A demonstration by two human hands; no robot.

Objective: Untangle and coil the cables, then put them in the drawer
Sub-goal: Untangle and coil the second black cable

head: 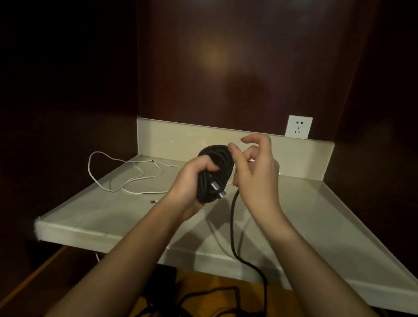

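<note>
A black cable is wound into a thick coil [216,168] held above the pale counter. My left hand [189,181] grips the coil from the left, fingers curled round the bundle, and a metal plug end [219,192] sticks out of its lower part. My right hand [256,176] pinches the cable at the coil's top right with thumb and forefinger, the other fingers raised. The free black strand [233,228] hangs from under my right hand, over the counter's front edge, down to the floor. A loose white cable [128,175] lies on the counter's left side.
The pale counter [321,226] has a low raised rim and a backsplash. A white wall socket [298,126] sits at the back right. More tangled black cable [206,307] lies on the wooden floor below. Dark wooden walls enclose the alcove.
</note>
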